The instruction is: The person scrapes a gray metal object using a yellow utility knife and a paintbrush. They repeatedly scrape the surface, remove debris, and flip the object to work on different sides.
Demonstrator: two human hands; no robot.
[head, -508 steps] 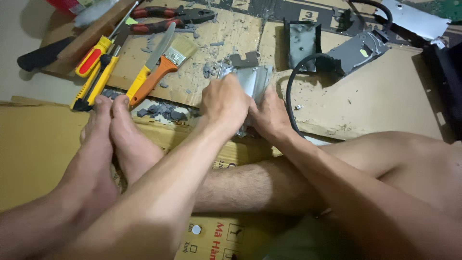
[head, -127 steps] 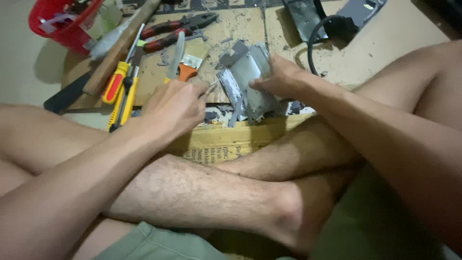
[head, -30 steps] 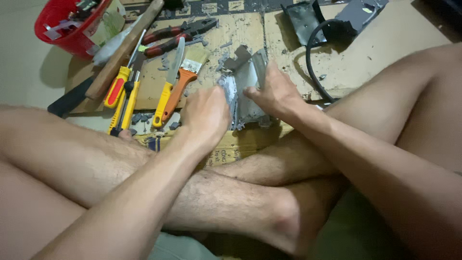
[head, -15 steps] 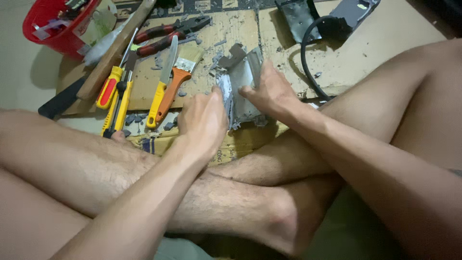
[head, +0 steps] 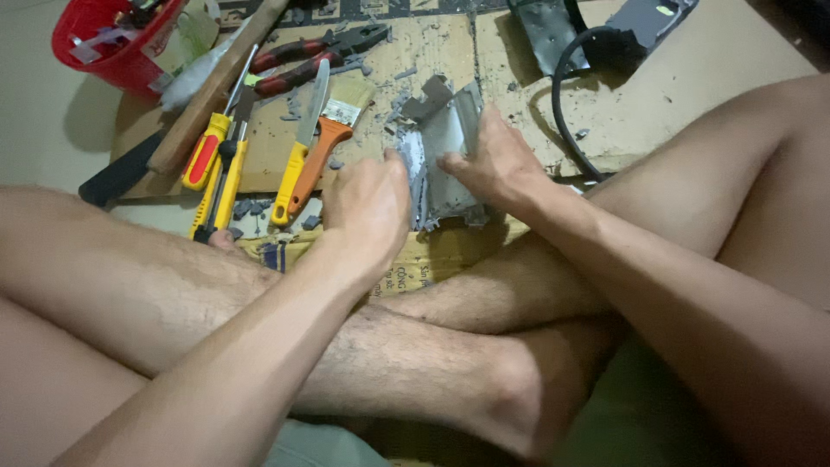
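Floor's covered with flattened brown cardboard sheets (head: 692, 78), pretty scuffed up and dusted with grey chips. Upper left of the frame: a red tub (head: 112, 43) sitting half off the cardboard, a wooden handle (head: 216, 86) lying diagonal, red-handled pliers (head: 303, 60), yellow-handled screwdrivers (head: 220, 164), and an orange-handled paintbrush (head: 324, 143). Centre top there's a bent grey metal piece (head: 445, 160) resting on the cardboard. Upper right, a black cable (head: 562, 112) loops across the sheet near a dark metal part (head: 545, 30).
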